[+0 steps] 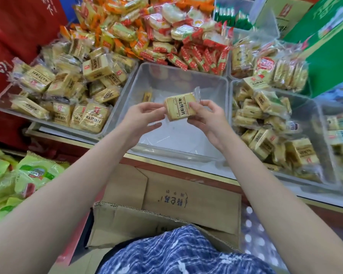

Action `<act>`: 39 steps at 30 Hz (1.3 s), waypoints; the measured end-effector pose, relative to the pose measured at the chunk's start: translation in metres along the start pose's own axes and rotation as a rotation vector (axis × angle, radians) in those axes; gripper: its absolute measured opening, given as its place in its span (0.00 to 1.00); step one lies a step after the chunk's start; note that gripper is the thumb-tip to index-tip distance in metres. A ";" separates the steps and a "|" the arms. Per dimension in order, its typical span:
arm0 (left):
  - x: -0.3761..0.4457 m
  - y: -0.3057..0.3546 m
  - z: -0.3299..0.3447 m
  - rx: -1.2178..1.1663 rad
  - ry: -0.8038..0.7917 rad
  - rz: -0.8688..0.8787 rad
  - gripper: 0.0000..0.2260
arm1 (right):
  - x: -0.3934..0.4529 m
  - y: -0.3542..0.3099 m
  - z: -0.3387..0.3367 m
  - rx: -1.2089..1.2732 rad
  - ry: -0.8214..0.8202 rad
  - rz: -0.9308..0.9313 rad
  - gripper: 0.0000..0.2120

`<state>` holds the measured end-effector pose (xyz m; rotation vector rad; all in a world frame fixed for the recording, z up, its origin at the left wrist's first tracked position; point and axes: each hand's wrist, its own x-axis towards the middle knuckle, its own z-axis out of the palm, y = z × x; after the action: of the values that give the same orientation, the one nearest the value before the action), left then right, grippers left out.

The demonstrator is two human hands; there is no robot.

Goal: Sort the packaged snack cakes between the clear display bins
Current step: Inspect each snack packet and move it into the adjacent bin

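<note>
Above the middle bin (222, 84), yellow snack cake (179, 108) with blurry black writing, pinched between left hand (142, 119) and right hand (207, 117).

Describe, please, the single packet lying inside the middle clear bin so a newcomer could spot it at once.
Find the nearly empty middle clear bin, between two bins heaped with yellow snack cakes. Behind the packet held in both hands, one small yellow packet lies near the bin's far left. It alone rests in that bin, untouched by either hand.
</note>
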<state>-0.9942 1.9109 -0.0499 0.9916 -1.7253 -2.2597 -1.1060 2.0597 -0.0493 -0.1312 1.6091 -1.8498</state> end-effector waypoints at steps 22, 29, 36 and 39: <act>-0.029 0.001 0.040 0.043 0.082 0.053 0.02 | -0.044 -0.015 -0.039 0.053 0.065 -0.087 0.04; -0.028 0.015 0.071 0.209 0.105 0.111 0.03 | -0.050 -0.028 -0.066 0.011 0.346 -0.153 0.06; -0.018 0.004 0.090 0.227 0.094 0.030 0.06 | -0.050 -0.042 -0.133 0.494 0.841 -0.202 0.07; -0.013 -0.004 0.099 0.280 0.088 0.020 0.06 | -0.057 -0.035 -0.138 0.590 0.857 -0.155 0.10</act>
<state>-1.0386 1.9991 -0.0354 1.0997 -2.0410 -1.9660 -1.1438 2.2076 -0.0296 0.9290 1.4690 -2.6163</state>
